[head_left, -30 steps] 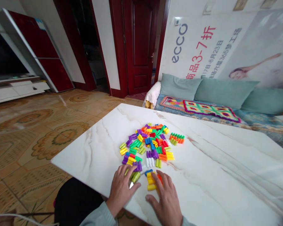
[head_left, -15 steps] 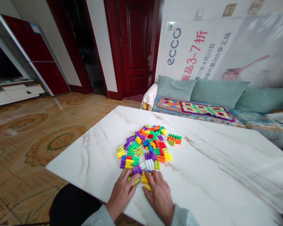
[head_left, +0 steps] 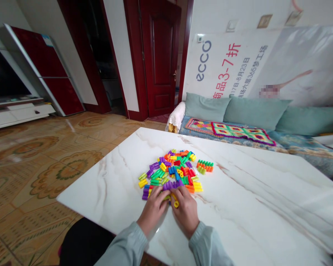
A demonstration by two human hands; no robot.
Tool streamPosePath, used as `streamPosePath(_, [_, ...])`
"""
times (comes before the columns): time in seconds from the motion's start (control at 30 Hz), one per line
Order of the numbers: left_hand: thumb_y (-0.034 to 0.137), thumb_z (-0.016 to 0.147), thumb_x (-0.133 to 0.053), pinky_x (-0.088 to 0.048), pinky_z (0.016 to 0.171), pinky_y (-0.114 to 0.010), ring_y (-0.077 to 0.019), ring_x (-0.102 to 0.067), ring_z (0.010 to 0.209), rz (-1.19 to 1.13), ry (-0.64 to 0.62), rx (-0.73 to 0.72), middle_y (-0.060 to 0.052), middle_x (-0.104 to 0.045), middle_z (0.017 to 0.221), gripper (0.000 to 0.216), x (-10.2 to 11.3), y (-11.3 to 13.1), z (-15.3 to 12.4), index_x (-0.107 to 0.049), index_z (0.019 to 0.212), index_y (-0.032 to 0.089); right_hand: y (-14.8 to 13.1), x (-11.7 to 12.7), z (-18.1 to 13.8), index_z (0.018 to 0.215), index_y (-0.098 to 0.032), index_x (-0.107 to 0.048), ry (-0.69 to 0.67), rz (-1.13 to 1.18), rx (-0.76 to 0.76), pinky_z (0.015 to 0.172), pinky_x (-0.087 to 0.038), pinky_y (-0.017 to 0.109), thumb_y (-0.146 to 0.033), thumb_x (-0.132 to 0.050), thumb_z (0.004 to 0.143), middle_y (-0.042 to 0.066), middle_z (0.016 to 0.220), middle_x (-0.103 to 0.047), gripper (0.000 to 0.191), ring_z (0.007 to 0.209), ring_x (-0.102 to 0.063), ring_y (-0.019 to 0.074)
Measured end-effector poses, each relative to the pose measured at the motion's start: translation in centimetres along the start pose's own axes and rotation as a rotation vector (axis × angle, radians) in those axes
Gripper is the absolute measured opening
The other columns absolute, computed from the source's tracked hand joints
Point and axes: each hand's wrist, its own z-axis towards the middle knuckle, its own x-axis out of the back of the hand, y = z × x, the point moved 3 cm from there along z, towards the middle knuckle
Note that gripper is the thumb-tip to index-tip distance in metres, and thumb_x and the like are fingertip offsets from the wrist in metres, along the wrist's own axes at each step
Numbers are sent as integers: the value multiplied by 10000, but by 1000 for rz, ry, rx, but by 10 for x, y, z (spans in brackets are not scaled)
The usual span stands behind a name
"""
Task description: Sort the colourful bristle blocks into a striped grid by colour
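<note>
My left hand [head_left: 154,207] is closed at the near side of a pile of colourful plastic tube-shaped building blocks, its fingers curled round a yellow-green tube block [head_left: 167,198]. My right hand [head_left: 186,208] is closed beside it, with a yellow tube block [head_left: 175,203] between thumb and fingers; one round open end points towards me. Just beyond the fingertips runs a row of purple tube blocks [head_left: 171,184]. Whether the fingers touch this row I cannot tell. A joined purple, blue and yellow group [head_left: 145,193] lies left of my left hand, partly covered by it.
Loose blocks [head_left: 180,172] in many colours spread beyond my hands. To the right sits a joined green, orange and yellow-green set [head_left: 205,166]. All lie on a white marble-patterned table [head_left: 246,207]. A sofa with cushions [head_left: 255,114] stands behind it.
Both hands have moved away from me towards the pile and closer together. The yellow block has turned so its end faces me. My hands now cover the white blocks.
</note>
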Motion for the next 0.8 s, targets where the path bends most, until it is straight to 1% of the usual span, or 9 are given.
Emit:
streamPosePath(0.17, [43, 845, -525, -484, 1026, -465, -256, -547, 1140, -14, -28, 38, -96, -610, 1162, 407, -6, -16, 48, -657, 1186, 221, 12, 0, 37, 1034, -216, -651, 85, -40, -54, 781, -501, 341, -216, -578, 909, 66, 963, -626, 145, 909, -594, 226])
streamPosePath(0.33, [-48, 691, -514, -395, 1127, -479, -261, -488, 1271, -26, -117, -19, -76, -606, 1287, 573, -6, -24, 64, -704, 1145, 246, 10, 3, 32, 1067, -231, -627, 141, -40, -64, 845, -461, 419, -291, -650, 881, 64, 1020, -640, 196, 944, -574, 252])
streamPosePath(0.43, [-57, 695, -474, -400, 1119, -477, -245, -518, 1249, -19, -97, -3, -65, -631, 1260, 535, 4, -30, 77, -741, 1043, 251, 1, 1, 19, 1095, -230, -597, 173, 41, 32, 814, -455, 400, -263, -551, 948, 65, 1027, -642, 157, 929, -580, 230])
streamPosePath(0.5, [-27, 745, -466, -428, 1094, -457, -229, -567, 1187, -24, -64, 22, -72, -657, 1201, 458, 10, -34, 94, -747, 995, 235, -7, -5, 13, 1118, -219, -577, 165, 107, 144, 807, -456, 391, -258, -495, 976, 72, 1026, -649, 169, 925, -590, 220])
streamPosePath(0.57, [32, 793, -489, -447, 1076, -434, -222, -596, 1143, -24, -59, 32, -77, -673, 1160, 383, 12, -35, 116, -735, 1018, 220, -13, -13, 10, 1106, -197, -571, 214, 154, 292, 758, -460, 377, -318, -430, 1004, 80, 977, -664, 212, 873, -603, 215])
streamPosePath(0.63, [80, 805, -525, -441, 1086, -413, -223, -596, 1153, -6, -92, 22, -82, -669, 1176, 366, 7, -32, 142, -708, 1096, 205, -14, -24, 9, 1022, -193, -582, 306, 181, 408, 662, -445, 345, -407, -346, 1025, 61, 839, -666, 318, 743, -600, 196])
streamPosePath(0.7, [106, 788, -567, -418, 1110, -391, -227, -571, 1201, 32, -154, -5, -91, -641, 1240, 427, -6, -29, 168, -662, 1195, 194, -9, -35, 10, 917, -205, -583, 391, 201, 458, 565, -407, 304, -464, -282, 1032, 22, 680, -623, 414, 605, -568, 166])
streamPosePath(0.77, [136, 766, -610, -401, 1125, -372, -230, -542, 1248, 95, -252, -44, -96, -596, 1313, 530, -26, -26, 193, -597, 1292, 197, -4, -45, 13, 831, -223, -579, 404, 205, 487, 485, -363, 273, -499, -251, 1033, -11, 567, -557, 473, 499, -524, 141])
streamPosePath(0.8, [152, 757, -625, -398, 1127, -368, -233, -529, 1265, 130, -305, -61, -98, -573, 1345, 580, -38, -25, 205, -565, 1332, 202, -2, -49, 14, 796, -235, -580, 369, 192, 495, 455, -346, 264, -520, -243, 1030, -22, 530, -525, 499, 461, -503, 134])
